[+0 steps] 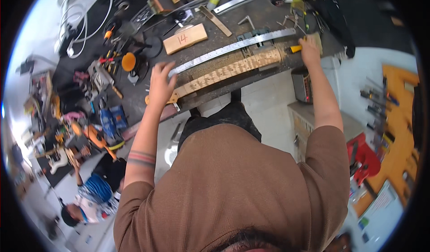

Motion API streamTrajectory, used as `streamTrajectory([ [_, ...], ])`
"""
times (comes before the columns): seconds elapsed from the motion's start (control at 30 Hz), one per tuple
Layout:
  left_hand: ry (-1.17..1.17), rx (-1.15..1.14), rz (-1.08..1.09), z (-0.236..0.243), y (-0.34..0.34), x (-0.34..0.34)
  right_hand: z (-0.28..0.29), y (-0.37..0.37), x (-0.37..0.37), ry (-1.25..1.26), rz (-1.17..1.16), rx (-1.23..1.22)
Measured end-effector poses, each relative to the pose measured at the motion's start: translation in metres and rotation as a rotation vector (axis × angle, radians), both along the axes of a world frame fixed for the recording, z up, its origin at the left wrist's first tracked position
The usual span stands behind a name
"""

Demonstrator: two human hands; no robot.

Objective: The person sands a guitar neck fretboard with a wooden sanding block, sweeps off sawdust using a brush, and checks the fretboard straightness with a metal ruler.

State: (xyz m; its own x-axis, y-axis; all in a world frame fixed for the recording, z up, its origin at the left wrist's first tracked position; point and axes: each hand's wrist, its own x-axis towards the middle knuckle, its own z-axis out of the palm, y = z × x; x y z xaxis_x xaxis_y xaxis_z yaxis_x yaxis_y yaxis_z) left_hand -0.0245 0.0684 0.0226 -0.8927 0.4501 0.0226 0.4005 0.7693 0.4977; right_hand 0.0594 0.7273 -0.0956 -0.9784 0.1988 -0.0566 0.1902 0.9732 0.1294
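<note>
A guitar neck (228, 71) with dark and light bands lies along the near bench edge, its orange-brown headstock (169, 98) at the left. Just beyond it, roughly parallel, is a long metal ruler (224, 50). My left hand (160, 82) is at the ruler's left end, fingers apart and a little blurred; whether they touch the ruler is unclear. At the neck's right end, my right hand (310, 54) is closed around a tool with a yellow-and-black handle (294, 49); its working end cannot be made out. Below the ruler sits a dark metal vise-like fixture (257, 41).
Beyond the ruler lies a pale wooden block (185, 38). An orange round-topped tool (129, 62) and mixed hand tools crowd the bench's left. Behind are sanding blocks (163, 4) and a metal straightedge (236, 3). Another person (92, 198) works at the lower left.
</note>
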Motion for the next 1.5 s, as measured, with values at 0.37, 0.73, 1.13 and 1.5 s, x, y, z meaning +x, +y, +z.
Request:
streamTrajectory([
  [0.37,-0.671,-0.072,0.468,-0.042,-0.087,0.301,0.097,-0.018,-0.022,0.559,-0.023,-1.309],
  [0.73,-0.555,0.141,0.629,-0.05,-0.097,0.399,0.037,-0.108,0.049,0.559,-0.066,-1.186],
  [1.13,-0.88,-0.049,0.731,-0.055,-0.083,0.641,0.122,-0.18,0.086,0.416,0.108,-0.821],
  [1.5,-0.753,0.184,0.966,-0.043,-0.054,0.611,0.114,-0.507,-0.011,0.28,0.699,-1.028],
])
